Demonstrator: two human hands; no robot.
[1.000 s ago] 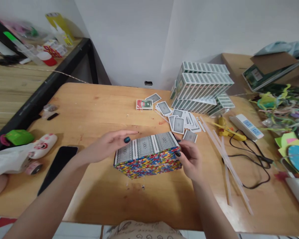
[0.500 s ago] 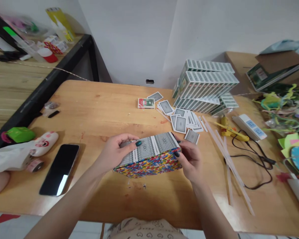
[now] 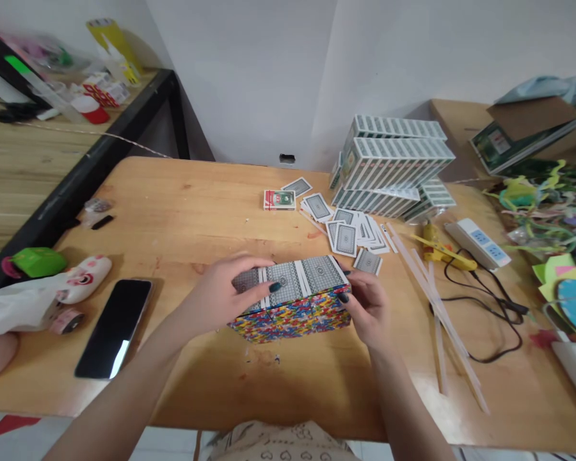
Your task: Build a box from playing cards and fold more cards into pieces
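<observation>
Head view: the patterned box [image 3: 290, 325], with playing cards [image 3: 294, 276] on top, is at six o'clock from centre. It should prove light, fairly stiff, smooth and easily dented; its ends look the safest hold. The right hand [image 3: 368, 308] pinches its three-o'clock end between thumb and fingers. Over the nine-o'clock end, the left hand [image 3: 216, 289] lies with thumb and fingers apart; whether it grips, I cannot tell.

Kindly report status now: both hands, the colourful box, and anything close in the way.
Left hand, right hand: holding opposite ends. Colourful box: patterned card backs along top. Loose cards just beyond; nothing seen blocking hands.
</observation>
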